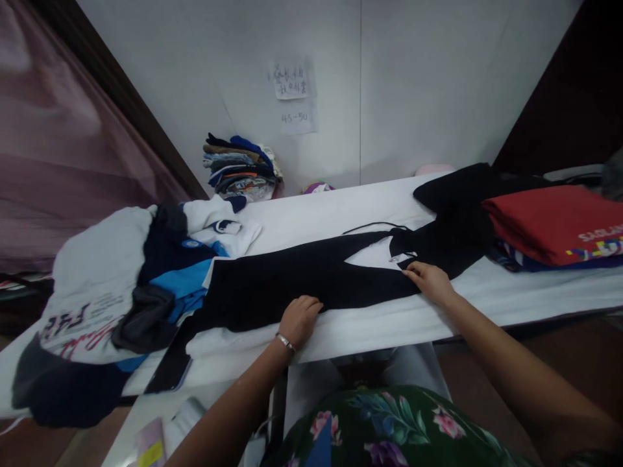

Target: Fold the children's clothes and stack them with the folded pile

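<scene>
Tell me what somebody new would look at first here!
Probably the long black fabric garment lying along the white cloth-covered table, touched by the bare left hand and bare right hand. Next, perhaps, the bright red folded fabric garment stacked at picture right, or the green flower-printed clothing at the bottom.

On the white counter (302, 214) lies a black garment (272, 279), spread long. The left hand (299, 321), wearing a bracelet (285, 343) on its wrist, rests at the near edge of this garment. The right hand (431, 282) touches it beside the neck opening. Mixed clothes (100, 266) lie heaped at left; a red folded garment (555, 224) lies at right.
</scene>
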`<state>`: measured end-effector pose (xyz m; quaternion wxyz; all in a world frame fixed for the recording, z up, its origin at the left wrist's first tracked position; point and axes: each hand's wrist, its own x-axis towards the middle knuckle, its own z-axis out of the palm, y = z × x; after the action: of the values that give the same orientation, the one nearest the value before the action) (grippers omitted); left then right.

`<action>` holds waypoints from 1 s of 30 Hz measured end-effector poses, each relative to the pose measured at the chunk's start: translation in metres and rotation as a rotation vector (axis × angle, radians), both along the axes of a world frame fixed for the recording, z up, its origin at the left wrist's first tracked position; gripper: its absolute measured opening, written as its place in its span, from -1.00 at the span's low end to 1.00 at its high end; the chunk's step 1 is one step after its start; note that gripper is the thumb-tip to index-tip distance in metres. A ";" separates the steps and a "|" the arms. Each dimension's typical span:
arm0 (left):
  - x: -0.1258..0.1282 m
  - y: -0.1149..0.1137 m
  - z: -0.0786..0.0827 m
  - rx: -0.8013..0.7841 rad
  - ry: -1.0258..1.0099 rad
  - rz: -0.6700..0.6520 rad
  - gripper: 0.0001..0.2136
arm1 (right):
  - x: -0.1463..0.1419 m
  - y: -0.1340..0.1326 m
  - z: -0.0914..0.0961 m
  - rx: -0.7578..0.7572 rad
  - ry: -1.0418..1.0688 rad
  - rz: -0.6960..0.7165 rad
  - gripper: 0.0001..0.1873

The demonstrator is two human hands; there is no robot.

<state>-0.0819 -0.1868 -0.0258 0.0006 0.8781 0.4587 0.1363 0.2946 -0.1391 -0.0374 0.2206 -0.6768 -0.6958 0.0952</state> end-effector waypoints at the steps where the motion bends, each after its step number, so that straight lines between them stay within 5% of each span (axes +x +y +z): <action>1: -0.001 -0.002 -0.003 -0.006 -0.005 0.003 -0.70 | -0.001 -0.001 -0.001 0.037 -0.015 0.013 -0.69; 7: -0.006 -0.007 -0.009 0.039 -0.071 0.030 -0.62 | -0.034 -0.019 0.007 0.328 0.006 0.224 -0.63; 13: -0.006 -0.006 -0.012 0.063 -0.096 0.038 -0.66 | -0.072 -0.032 -0.002 0.096 -0.102 0.627 -0.33; 17: -0.008 -0.011 -0.006 0.015 -0.162 0.040 -0.68 | -0.072 -0.031 -0.011 0.009 -0.089 0.634 -0.30; 22: -0.008 -0.001 0.021 -0.127 -0.324 0.120 -0.80 | -0.069 -0.029 -0.005 -0.059 0.028 0.644 -0.35; 25: -0.001 0.026 0.039 -0.056 -0.396 0.153 -0.80 | -0.066 -0.015 0.002 0.018 0.172 0.596 -0.47; 30: 0.023 0.096 0.052 0.007 -0.354 0.171 -0.80 | -0.053 0.039 0.013 0.166 0.230 0.326 -0.61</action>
<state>-0.0589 -0.0910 0.0263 0.0667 0.7982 0.5240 0.2895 0.2418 -0.0996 -0.0248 0.3352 -0.5197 -0.7717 0.1485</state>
